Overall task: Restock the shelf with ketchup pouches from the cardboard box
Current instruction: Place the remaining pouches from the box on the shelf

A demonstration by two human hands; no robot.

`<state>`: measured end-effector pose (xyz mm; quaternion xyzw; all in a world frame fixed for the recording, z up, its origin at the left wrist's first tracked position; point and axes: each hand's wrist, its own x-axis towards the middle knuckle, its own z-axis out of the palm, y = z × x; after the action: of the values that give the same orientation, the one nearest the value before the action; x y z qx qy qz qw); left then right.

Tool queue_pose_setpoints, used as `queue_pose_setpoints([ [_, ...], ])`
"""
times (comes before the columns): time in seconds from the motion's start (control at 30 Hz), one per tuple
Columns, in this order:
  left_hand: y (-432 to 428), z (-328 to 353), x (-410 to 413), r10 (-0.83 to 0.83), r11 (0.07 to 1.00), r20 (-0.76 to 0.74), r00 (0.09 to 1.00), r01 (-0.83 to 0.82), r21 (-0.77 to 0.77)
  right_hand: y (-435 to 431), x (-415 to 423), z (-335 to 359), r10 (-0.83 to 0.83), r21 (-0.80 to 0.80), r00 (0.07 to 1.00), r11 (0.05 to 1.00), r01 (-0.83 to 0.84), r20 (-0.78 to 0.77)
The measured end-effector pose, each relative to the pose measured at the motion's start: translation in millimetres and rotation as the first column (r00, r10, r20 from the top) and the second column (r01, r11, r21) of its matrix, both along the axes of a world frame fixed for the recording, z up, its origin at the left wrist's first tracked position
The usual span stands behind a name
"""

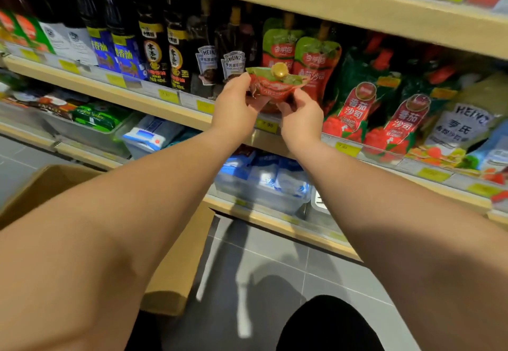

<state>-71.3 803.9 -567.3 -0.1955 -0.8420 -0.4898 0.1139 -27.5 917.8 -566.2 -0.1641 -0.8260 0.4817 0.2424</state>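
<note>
A red and green ketchup pouch (272, 86) with a gold cap is held at the front edge of the wooden shelf (154, 104), tipped so its cap faces me. My left hand (233, 106) grips its left side and my right hand (301, 118) grips its right side from below. Two matching pouches (299, 53) stand upright on the shelf just behind it. The cardboard box (176, 268) sits on the floor at the lower left, mostly hidden by my left forearm.
Dark sauce bottles (176, 48) stand to the left of the pouches, and other tomato sauce pouches (384, 114) lean to the right. Blue and white bags (264, 177) fill the shelf below. Grey tiled floor (269, 268) lies beneath.
</note>
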Motion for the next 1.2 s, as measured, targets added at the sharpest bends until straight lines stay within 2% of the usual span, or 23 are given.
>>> queue_pose_setpoints([
  [0.1,10,-4,-11,0.009,1.0,0.009,1.0,-0.009,-0.018,9,-5,-6,0.009,0.016,1.0,1.0,-0.009,0.005],
  [0.23,18,-13,-24,-0.004,0.999,0.033,0.999,0.005,-0.033,19,-18,-15,0.011,0.007,0.993,1.0,-0.012,0.12],
  [0.43,19,-25,-40,0.049,0.992,0.051,0.997,-0.043,-0.12,28,-33,-23,-0.022,0.209,0.967,0.977,-0.032,0.252],
  [0.57,19,-27,-49,0.131,0.983,0.076,0.989,-0.119,-0.142,24,-46,-21,-0.118,0.23,0.957,0.972,0.056,0.265],
  [0.73,23,-31,-57,0.149,0.983,0.102,0.984,-0.136,-0.122,16,-53,-20,-0.193,0.261,0.933,0.959,0.113,0.303],
  [0.97,13,-35,-60,0.068,0.993,0.167,0.984,-0.05,-0.11,5,-50,-22,-0.106,0.308,0.936,0.951,-0.003,0.337],
  [1.03,4,-34,-53,0.07,0.992,0.131,0.989,-0.055,-0.112,-3,-41,-26,-0.123,0.31,0.946,0.95,0.025,0.3],
  [1.1,-9,-32,-42,0.073,0.992,0.094,0.993,-0.063,-0.107,-13,-28,-29,-0.159,0.385,0.971,0.919,0.08,0.177],
  [1.2,-35,-36,-24,0.086,0.991,0.132,0.988,-0.071,-0.113,-33,-10,-32,-0.056,0.448,0.997,0.894,0.022,0.062],
])
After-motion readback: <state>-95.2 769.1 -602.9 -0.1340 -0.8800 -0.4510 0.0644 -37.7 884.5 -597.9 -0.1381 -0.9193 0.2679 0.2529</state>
